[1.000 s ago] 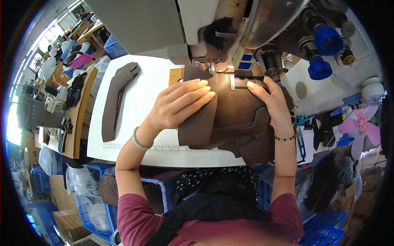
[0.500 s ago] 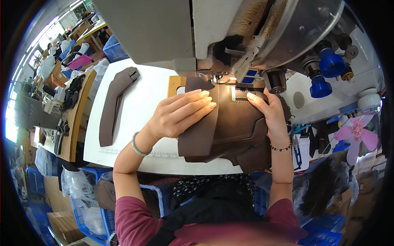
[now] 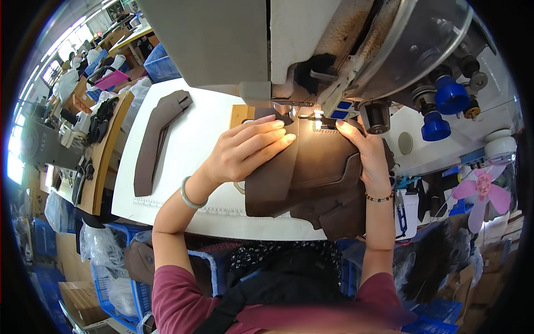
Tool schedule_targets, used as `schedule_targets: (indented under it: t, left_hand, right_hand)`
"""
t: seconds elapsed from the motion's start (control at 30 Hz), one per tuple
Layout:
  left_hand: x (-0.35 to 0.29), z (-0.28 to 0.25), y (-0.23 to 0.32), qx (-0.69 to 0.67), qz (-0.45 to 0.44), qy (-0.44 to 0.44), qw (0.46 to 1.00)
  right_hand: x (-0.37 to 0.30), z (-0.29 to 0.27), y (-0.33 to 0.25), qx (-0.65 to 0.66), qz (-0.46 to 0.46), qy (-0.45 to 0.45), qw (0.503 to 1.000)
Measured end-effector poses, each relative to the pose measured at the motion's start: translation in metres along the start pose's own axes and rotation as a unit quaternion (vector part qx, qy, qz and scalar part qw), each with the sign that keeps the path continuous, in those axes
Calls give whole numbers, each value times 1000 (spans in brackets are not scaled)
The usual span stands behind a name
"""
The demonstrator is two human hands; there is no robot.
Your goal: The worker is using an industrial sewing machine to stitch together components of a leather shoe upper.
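A brown leather-like panel (image 3: 325, 158) with stitched seams lies under the needle area (image 3: 296, 111) of a grey sewing machine (image 3: 214, 42). A lamp lights its far part, where a small rectangular stitched outline shows. My left hand (image 3: 245, 149) rests on the panel's left flap, fingers stretched out and lying flat just left of the needle. At the right edge, my right hand (image 3: 371, 153) grips the panel, thumb on top and the other fingers mostly hidden behind it. The panel's near edge hangs in folds toward me.
Folded brown strips (image 3: 153, 147) lie at left on the white table (image 3: 217, 214), whose near edge carries a ruler scale. Blue knobs (image 3: 449, 94) jut from the machine at right. A pink fan (image 3: 483, 189) stands beyond; blue baskets (image 3: 119, 278) sit below left.
The panel has turned slightly and shifted under the needle area, with its stitched rectangle now farther beneath the machine. Both hands stay on it. The whole view has shifted a little.
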State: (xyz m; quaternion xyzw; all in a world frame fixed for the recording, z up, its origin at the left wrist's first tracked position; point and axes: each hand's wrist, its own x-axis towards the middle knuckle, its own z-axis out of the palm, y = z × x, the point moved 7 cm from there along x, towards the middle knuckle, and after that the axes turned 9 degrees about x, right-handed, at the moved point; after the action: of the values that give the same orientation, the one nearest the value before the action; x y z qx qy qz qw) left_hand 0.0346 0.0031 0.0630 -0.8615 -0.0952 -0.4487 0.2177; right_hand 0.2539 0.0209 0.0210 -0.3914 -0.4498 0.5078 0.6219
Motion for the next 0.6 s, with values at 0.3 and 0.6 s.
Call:
schedule_targets:
  t: [0.3,0.6]
  left_hand:
    - [1,2,-1,2,-3,-6,1000]
    - [-1,2,-2,-16,-28,-17,999]
  right_hand:
    - [2,2,-3,-7,-10,-13,1000]
    - [-47,-9,49,423,123,-93,893]
